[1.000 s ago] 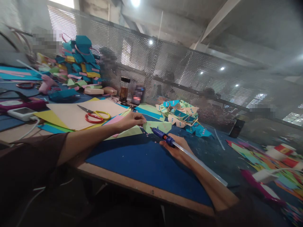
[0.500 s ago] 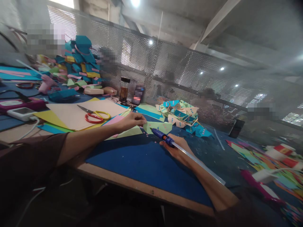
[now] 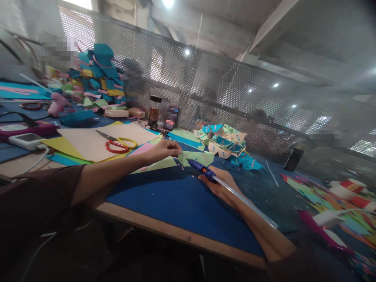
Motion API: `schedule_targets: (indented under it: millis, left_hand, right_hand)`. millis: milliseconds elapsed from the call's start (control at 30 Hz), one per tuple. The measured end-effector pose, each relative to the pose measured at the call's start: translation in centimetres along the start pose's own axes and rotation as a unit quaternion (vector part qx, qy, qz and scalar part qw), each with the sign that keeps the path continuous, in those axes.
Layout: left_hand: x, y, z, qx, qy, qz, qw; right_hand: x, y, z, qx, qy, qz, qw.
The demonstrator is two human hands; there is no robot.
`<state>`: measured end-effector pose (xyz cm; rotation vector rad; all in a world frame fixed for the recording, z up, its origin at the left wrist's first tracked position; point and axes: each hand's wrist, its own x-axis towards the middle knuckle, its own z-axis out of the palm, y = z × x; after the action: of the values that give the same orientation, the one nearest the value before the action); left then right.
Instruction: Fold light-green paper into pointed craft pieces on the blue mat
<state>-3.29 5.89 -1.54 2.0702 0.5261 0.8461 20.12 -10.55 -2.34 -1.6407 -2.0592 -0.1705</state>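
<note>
My right hand (image 3: 220,182) is wrapped round a blue hot glue gun (image 3: 201,169), with a long clear glue stick (image 3: 246,201) poking out of its back. The gun's nozzle points left at a light green paper piece (image 3: 202,157) dotted with small pink squares. My left hand (image 3: 164,150) is closed in a pinch at that paper's left end; what its fingertips hold, if anything, is too small to make out. Tiny pink paper squares (image 3: 182,168) lie loose on the blue table mat (image 3: 164,199) between the hands. Another light green sheet (image 3: 163,165) lies under my left wrist.
Scissors (image 3: 117,144) with red and yellow handles rest on pale paper sheets (image 3: 82,137) at left. Dotted paper shapes (image 3: 226,141) are heaped behind the glue gun. A jar (image 3: 154,111) and a phone (image 3: 293,159) stand by the mesh screen. Coloured strips (image 3: 317,196) lie at right.
Both hands hold nearly the same positions. The back end of the glue stick has shifted very slightly toward the gun.
</note>
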Motion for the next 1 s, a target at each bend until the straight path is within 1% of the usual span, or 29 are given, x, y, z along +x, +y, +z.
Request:
schedule_targets:
  millis: [333, 700, 800, 1000]
  left_hand:
    - [0.03, -0.13, -0.1, 0.0, -0.006, -0.001, 1.0]
    - [0.04, -0.09, -0.11, -0.004, -0.003, -0.003, 1.0]
    - [0.02, 0.12, -0.12, -0.01, -0.005, -0.006, 1.0]
    - [-0.01, 0.19, -0.25, -0.019, 0.009, -0.014, 1.0]
  right_hand:
    - [-0.01, -0.11, -0.12, -0.008, -0.01, 0.015, 1.0]
    - [-0.04, -0.05, -0.09, 0.008, -0.005, 0.012, 1.0]
    - [-0.01, 0.02, -0.04, 0.037, -0.005, 0.026, 0.999]
    - [-0.05, -0.03, -0.21, 0.14, -0.003, 0.063, 0.988]
